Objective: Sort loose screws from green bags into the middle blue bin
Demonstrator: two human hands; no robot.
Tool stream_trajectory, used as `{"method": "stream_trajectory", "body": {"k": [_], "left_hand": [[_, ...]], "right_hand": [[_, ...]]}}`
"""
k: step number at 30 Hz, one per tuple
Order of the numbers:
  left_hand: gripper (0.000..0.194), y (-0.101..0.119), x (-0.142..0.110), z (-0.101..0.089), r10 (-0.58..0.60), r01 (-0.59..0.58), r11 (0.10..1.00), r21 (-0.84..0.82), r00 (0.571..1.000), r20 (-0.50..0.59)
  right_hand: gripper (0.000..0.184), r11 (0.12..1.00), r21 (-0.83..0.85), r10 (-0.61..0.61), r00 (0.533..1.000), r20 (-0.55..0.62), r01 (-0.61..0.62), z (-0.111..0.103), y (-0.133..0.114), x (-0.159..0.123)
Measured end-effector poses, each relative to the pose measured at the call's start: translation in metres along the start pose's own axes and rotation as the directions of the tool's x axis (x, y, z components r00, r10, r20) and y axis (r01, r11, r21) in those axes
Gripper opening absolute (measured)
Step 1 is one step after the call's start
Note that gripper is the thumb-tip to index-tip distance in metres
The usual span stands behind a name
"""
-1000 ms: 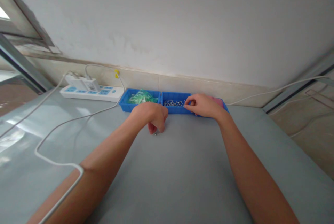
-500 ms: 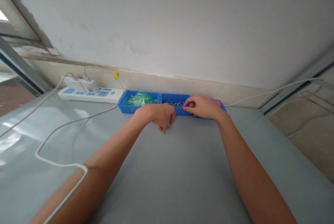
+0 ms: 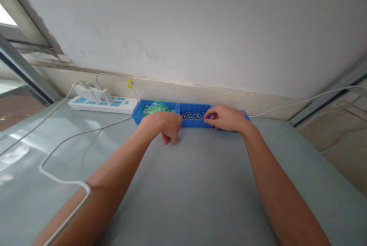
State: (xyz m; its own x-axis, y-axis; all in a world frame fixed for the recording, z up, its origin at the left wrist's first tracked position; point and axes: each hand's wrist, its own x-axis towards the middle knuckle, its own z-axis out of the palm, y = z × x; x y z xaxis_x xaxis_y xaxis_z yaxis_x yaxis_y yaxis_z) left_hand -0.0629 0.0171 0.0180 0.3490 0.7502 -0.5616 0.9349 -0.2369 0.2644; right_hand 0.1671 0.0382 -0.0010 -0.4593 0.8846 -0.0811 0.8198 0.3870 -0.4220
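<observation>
**Screws [image 3: 192, 116] between my hands**

My left hand [image 3: 170, 128] bends down at the table [image 3: 200, 184]; the screws lie in the blue bin [image 3: 196, 123], at its two o'clock. My right hand [image 3: 220, 118] curls at their three o'clock — neither grip can I tell.

Your grey surface [image 3: 183, 184] looks smooth, with a glossy sheen at far left; the blue bins [image 3: 195, 123] look like plastic, the screws [image 3: 189, 116] shiny metal, the power strip [image 3: 103, 105] smooth white plastic.

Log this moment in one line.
left hand: fingertips at table, hold unclear; right hand: at middle bin, hold unclear; screws: middle bin; green plastic: left bin
</observation>
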Motion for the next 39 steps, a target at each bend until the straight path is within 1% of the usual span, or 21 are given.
{"method": "stream_trajectory", "body": {"k": [1,4,8,10,12,14,15,17,18,20,21,23,26,27,29,30,32,34,35,37,39], "left_hand": [[0.012,0.002,0.002,0.002,-0.003,0.003,1.0,-0.001,1.0,0.0],[0.017,0.006,0.009,0.006,0.042,-0.041,0.999,0.019,0.999,-0.032],[0.019,0.002,0.02,0.006,0.145,-0.141,0.988,0.065,0.988,-0.057],[0.019,-0.003,0.023,0.004,0.238,-0.236,0.971,0.024,0.968,-0.078],[0.016,-0.005,0.023,0.002,0.347,-0.36,0.93,-0.067,0.925,-0.156],[0.012,-0.006,0.024,-0.001,0.439,-0.505,0.841,-0.193,0.846,-0.302],[0.013,-0.005,0.024,-0.001,0.468,-0.576,0.775,-0.26,0.799,-0.378],[0.022,-0.003,0.025,-0.002,0.497,-0.693,0.613,-0.38,0.712,-0.496],[0.027,-0.002,0.025,-0.002,0.503,-0.731,0.531,-0.429,0.679,-0.534],[0.034,-0.001,0.025,-0.002,0.507,-0.766,0.4,-0.503,0.642,-0.575],[0.037,-0.001,0.024,-0.003,0.505,-0.77,0.359,-0.527,0.635,-0.585],[0.04,-0.002,0.023,-0.004,0.493,-0.77,0.323,-0.55,0.633,-0.597],[0.041,-0.006,0.025,-0.005,0.46,-0.774,0.353,-0.525,0.633,-0.623],[0.041,-0.008,0.027,-0.005,0.439,-0.773,0.385,-0.504,0.634,-0.637],[0.038,-0.012,0.032,-0.004,0.378,-0.757,0.486,-0.437,0.633,-0.676],[0.036,-0.014,0.035,-0.004,0.342,-0.743,0.543,-0.393,0.622,-0.704],[0.031,-0.017,0.039,-0.004,0.286,-0.711,0.632,-0.308,0.583,-0.76],[0.028,-0.019,0.039,-0.004,0.258,-0.694,0.671,-0.259,0.546,-0.797],[0.027,-0.019,0.038,-0.005,0.257,-0.689,0.682,-0.245,0.54,-0.801],[0.023,-0.019,0.035,-0.007,0.277,-0.669,0.711,-0.215,0.549,-0.789],[0.02,-0.018,0.031,-0.008,0.312,-0.633,0.755,-0.169,0.574,-0.757]], "right_hand": [[0.018,1.0,-0.001,0.001,1.0,0.0,-0.001,0.0,-0.001,0.0],[0.016,1.0,-0.019,-0.006,1.0,-0.015,0.006,-0.001,-0.003,-0.002],[0.015,0.999,-0.029,-0.015,1.0,-0.017,0.014,-0.001,-0.003,-0.002],[0.017,1.0,-0.012,-0.018,1.0,-0.008,0.018,-0.001,-0.002,-0.002],[0.02,1.0,-0.006,-0.017,1.0,0.003,0.017,-0.002,-0.002,-0.003],[0.023,1.0,-0.013,-0.007,1.0,0.02,0.008,-0.005,-0.004,-0.004],[0.024,1.0,-0.017,-0.002,0.999,0.033,0.003,-0.007,-0.005,-0.005],[0.026,1.0,-0.017,0.007,0.998,0.061,-0.006,-0.011,-0.009,-0.008],[0.027,1.0,-0.011,0.009,0.997,0.076,-0.008,-0.013,-0.011,-0.009],[0.027,1.0,-0.003,0.016,0.995,0.098,-0.016,-0.015,-0.014,-0.011],[0.028,1.0,0.003,0.018,0.995,0.103,-0.019,-0.015,-0.014,-0.011],[0.027,1.0,0.016,0.019,0.994,0.108,-0.021,-0.014,-0.013,-0.011],[0.027,0.998,0.067,0.006,0.994,0.113,-0.014,-0.013,-0.008,-0.01],[0.027,0.996,0.092,0.0,0.994,0.11,-0.01,-0.013,-0.006,-0.009],[0.026,0.989,0.148,-0.007,0.996,0.084,-0.005,-0.015,-0.002,-0.01],[0.026,0.985,0.171,-0.005,0.998,0.057,-0.005,-0.016,0.0,-0.011],[0.025,0.979,0.206,0.011,1.0,-0.008,-0.009,-0.02,0.004,-0.013],[0.025,0.972,0.235,0.029,0.997,-0.075,-0.011,-0.024,0.011,-0.016],[0.024,0.972,0.235,0.031,0.993,-0.113,-0.004,-0.025,0.015,-0.016],[0.022,0.981,0.195,0.026,0.981,-0.193,0.013,-0.027,0.024,-0.017],[0.02,0.994,0.107,0.018,0.964,-0.266,0.011,-0.028,0.032,-0.017]]}}
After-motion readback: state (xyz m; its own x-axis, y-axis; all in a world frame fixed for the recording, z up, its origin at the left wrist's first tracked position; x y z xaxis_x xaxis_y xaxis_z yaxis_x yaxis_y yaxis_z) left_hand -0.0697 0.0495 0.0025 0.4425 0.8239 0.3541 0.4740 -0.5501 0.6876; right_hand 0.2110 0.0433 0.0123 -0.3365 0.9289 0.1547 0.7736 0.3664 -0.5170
